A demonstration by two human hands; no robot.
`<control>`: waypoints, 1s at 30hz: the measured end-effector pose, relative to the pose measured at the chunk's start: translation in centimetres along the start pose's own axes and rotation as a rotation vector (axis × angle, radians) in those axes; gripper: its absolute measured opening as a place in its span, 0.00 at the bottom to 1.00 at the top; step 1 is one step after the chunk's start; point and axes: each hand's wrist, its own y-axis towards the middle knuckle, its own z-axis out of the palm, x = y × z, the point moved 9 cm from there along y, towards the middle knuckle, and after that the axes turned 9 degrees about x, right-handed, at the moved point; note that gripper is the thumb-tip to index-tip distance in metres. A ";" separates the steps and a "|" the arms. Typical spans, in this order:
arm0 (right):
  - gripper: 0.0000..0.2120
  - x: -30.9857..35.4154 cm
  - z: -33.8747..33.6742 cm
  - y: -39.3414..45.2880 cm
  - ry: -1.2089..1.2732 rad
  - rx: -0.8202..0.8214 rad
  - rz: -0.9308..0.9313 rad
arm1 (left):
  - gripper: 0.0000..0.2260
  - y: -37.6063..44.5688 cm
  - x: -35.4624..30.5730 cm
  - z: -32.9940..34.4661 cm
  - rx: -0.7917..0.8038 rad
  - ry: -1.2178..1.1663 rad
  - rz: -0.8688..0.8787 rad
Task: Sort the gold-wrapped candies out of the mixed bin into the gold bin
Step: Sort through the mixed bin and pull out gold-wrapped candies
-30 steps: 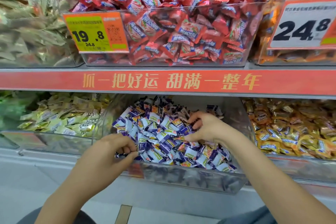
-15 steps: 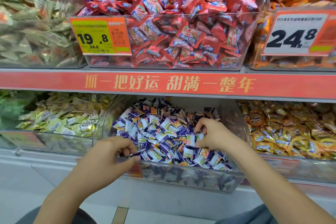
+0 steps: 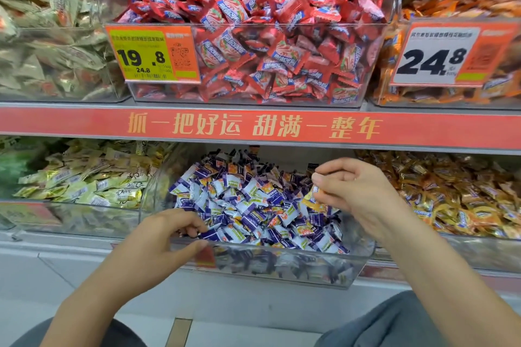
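So in the head view, the right hand (image 3: 358,194) is hovering over the right side of the mixed bin (image 3: 282,267), its fingers (image 3: 335,170) curled and pinching a gold-wrapped candy (image 3: 317,194) just clear of the pile, so I'd say this is the carry step of one pick. The next move probably calls for swinging it right over the clear wall and letting go above the gold bin (image 3: 451,256) next door, which is sitting right beside the mixed one on the same lower shelf. The left hand (image 3: 166,245) is gripping the mixed bin's front lip, fingers hooked inside and thumb out front, likely steadying it. The mixed bin is holding mostly purple-and-white wrappers with a few orange-gold ones peeking through, so plenty is looking left to sort. The gold bin is looking well filled with gold wrappers. Up top, a clear red candy bin (image 3: 253,65) is brimming.
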 end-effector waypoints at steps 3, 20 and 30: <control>0.03 0.9 -2.7 -2.7 0.075 -0.145 -0.133 | 0.07 -0.2 0.0 -0.1 -0.019 0.011 0.002; 0.25 -4.9 17.9 2.4 -1.490 0.947 -0.401 | 0.10 0.0 1.0 0.3 -0.002 0.035 -0.041; 0.20 -5.8 12.2 8.7 -1.606 0.905 -0.216 | 0.14 0.2 0.7 0.0 -0.012 0.041 0.037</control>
